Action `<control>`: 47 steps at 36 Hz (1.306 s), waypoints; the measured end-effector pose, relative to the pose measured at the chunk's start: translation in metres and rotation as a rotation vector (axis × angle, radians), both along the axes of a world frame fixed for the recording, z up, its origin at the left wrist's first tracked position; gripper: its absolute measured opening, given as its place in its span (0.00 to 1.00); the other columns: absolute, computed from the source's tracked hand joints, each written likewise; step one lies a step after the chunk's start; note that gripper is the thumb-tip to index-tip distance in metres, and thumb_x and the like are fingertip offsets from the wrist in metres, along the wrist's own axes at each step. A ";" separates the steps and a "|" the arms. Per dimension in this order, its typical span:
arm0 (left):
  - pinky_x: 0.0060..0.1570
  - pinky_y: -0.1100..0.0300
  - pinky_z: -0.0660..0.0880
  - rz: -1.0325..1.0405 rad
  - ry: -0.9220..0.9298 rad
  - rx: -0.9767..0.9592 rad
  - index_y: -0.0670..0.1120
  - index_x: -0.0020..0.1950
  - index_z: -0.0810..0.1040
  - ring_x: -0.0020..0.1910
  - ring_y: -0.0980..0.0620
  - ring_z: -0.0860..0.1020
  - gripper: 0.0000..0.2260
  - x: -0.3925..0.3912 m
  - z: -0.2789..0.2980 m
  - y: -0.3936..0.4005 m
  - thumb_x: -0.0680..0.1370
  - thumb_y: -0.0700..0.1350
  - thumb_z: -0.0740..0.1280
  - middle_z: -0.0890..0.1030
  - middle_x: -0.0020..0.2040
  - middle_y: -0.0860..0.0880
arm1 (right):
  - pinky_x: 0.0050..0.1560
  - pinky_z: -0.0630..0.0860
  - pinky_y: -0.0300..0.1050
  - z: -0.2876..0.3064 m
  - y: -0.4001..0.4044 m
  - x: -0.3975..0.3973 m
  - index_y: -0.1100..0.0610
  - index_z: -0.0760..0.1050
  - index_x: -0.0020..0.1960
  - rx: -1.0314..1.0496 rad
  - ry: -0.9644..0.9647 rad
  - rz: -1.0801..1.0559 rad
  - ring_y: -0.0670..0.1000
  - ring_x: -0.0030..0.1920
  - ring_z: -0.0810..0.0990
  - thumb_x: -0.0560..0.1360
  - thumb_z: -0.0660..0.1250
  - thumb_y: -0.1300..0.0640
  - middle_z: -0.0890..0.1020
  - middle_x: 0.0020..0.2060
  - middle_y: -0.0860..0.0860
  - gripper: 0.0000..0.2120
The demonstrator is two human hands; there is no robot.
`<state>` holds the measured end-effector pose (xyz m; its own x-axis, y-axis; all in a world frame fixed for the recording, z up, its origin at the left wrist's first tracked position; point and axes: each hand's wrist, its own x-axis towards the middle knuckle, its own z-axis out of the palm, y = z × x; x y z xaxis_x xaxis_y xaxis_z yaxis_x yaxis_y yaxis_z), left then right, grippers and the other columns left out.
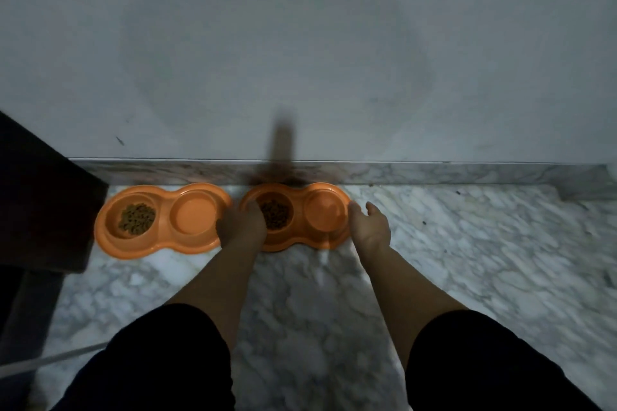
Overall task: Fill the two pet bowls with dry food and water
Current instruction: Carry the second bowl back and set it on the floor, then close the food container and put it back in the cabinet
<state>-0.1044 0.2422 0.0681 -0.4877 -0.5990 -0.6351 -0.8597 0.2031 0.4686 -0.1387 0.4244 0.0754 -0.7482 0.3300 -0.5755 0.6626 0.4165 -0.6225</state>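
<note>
Two orange double pet dishes stand side by side on the marble floor against the wall. The left dish (pixel 160 245) has brown kibble (pixel 137 218) in its left bowl; its right bowl (pixel 193 215) looks smooth, contents unclear. The right dish (pixel 300 245) has kibble (pixel 275 213) in its left bowl, and its right bowl (pixel 325 212) is also smooth orange. My left hand (pixel 242 227) lies over the right dish's left end, fingers curled down over the rim. My right hand (pixel 369 227) touches the dish's right end with fingers and thumb spread.
A dark piece of furniture (pixel 43 207) stands close to the left dish. A marble skirting (pixel 450 173) runs along the grey wall right behind the dishes. A pale cable (pixel 50 359) crosses the floor at lower left. My black-clad knees fill the bottom.
</note>
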 end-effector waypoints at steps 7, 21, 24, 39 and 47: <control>0.64 0.51 0.65 -0.080 0.156 -0.024 0.36 0.65 0.74 0.66 0.36 0.70 0.21 0.015 0.143 0.000 0.84 0.49 0.52 0.73 0.66 0.34 | 0.72 0.64 0.49 0.135 -0.011 0.021 0.56 0.64 0.74 -0.004 0.020 0.010 0.56 0.72 0.67 0.78 0.60 0.47 0.66 0.73 0.54 0.27; 0.64 0.51 0.68 -0.058 0.450 -0.037 0.42 0.72 0.67 0.64 0.40 0.72 0.22 0.047 0.469 -0.029 0.82 0.53 0.55 0.73 0.66 0.39 | 0.72 0.61 0.48 0.472 -0.031 0.055 0.55 0.63 0.74 -0.002 0.164 0.083 0.53 0.73 0.64 0.79 0.59 0.45 0.65 0.74 0.51 0.27; 0.64 0.48 0.70 -0.070 0.510 -0.039 0.44 0.73 0.65 0.63 0.41 0.73 0.22 0.054 0.538 -0.036 0.82 0.53 0.55 0.72 0.66 0.40 | 0.72 0.61 0.47 0.542 -0.036 0.066 0.55 0.63 0.74 0.007 0.214 0.108 0.52 0.73 0.64 0.79 0.59 0.45 0.65 0.73 0.51 0.27; 0.66 0.52 0.65 -0.092 0.806 -0.210 0.42 0.76 0.61 0.67 0.43 0.70 0.24 0.115 0.814 -0.080 0.83 0.52 0.53 0.69 0.70 0.40 | 0.71 0.63 0.49 0.811 -0.070 0.111 0.53 0.62 0.75 -0.101 0.541 0.152 0.53 0.72 0.66 0.78 0.59 0.42 0.65 0.73 0.49 0.29; 0.66 0.52 0.64 0.008 0.882 -0.282 0.43 0.75 0.61 0.68 0.43 0.70 0.23 0.169 0.860 -0.101 0.83 0.53 0.53 0.68 0.71 0.41 | 0.70 0.64 0.49 0.853 -0.098 0.155 0.53 0.61 0.75 -0.154 0.623 0.281 0.53 0.72 0.66 0.78 0.60 0.42 0.66 0.73 0.49 0.30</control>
